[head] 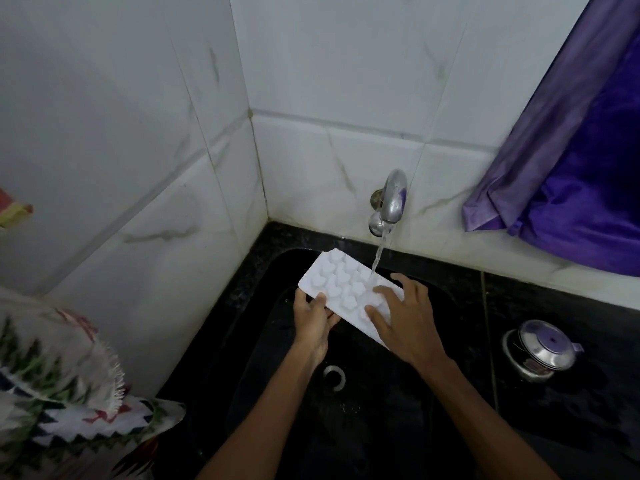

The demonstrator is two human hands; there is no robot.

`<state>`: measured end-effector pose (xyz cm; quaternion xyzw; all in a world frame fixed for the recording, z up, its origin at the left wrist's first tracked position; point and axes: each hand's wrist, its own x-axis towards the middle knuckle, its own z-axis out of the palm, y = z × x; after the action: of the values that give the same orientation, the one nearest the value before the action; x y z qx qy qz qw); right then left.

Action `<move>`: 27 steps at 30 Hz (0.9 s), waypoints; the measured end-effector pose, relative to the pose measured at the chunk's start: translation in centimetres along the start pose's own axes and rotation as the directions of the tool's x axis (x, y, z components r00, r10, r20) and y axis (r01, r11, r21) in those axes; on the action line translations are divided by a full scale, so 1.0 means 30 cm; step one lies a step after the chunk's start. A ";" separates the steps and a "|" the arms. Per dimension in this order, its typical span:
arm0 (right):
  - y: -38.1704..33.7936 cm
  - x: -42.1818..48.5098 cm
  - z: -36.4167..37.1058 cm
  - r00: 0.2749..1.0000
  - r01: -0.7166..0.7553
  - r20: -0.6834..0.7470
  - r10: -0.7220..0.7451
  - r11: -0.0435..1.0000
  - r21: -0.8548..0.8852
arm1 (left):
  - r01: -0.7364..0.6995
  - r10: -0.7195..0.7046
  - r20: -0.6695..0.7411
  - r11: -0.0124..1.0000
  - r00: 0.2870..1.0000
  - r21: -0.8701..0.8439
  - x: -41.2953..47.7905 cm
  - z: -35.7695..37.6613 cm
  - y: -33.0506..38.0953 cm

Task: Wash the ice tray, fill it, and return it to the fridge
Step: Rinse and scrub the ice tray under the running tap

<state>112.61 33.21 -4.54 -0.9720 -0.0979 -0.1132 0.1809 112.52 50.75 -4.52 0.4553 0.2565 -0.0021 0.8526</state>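
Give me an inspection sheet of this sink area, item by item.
Surface: black sink set in a dark counter.
Job's things: white tray with heart moulds, held over the sink; tap running, water landing on the tray.
Clutter: steel pot on the counter, right of the sink.
Hands: left hand grips the tray's edge; right hand rests on it, fingers spread.
Cables: nothing seen.
Surroundings: white tiles; purple cloth at right; patterned cloth at left.

The right hand [405, 317] hides the near right end of the ice tray [341, 278]; the purple cloth [581, 174] is cut off at right.
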 end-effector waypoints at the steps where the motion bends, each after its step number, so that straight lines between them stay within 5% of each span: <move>1: 0.007 0.001 -0.003 0.999 -0.045 -0.020 0.045 0.999 0.006 | 0.005 -0.005 -0.013 0.999 1.000 -0.038 -0.005 0.001 -0.004; 8: 0.049 -0.074 -0.032 0.888 -0.364 -0.225 0.402 0.911 0.192 | 0.057 -0.083 -0.083 0.958 0.993 -0.283 -0.022 0.027 -0.033; 11: 0.056 -0.090 -0.065 0.792 -0.525 -0.035 0.610 0.709 0.470 | 0.101 -0.129 -0.071 0.947 0.989 -0.306 -0.028 0.051 -0.052; 14: 0.078 -0.084 -0.076 0.718 -0.522 0.136 0.683 0.398 0.755 | 0.144 -0.160 -0.034 0.950 0.987 -0.278 -0.031 0.068 -0.075; 16: 0.102 -0.074 -0.074 0.685 -0.509 0.187 0.704 0.279 0.815 | 0.156 -0.157 0.015 0.964 0.988 -0.217 -0.033 0.067 -0.076; 27: 0.137 -0.018 -0.051 0.583 -0.562 0.370 0.723 0.030 0.826 | 0.069 -0.072 0.026 0.993 0.997 0.098 0.023 -0.069 0.015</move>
<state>112.77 28.81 -4.65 -0.6330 0.3215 -0.0210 0.7039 112.34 52.78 -5.40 0.4867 0.2594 -0.0512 0.8326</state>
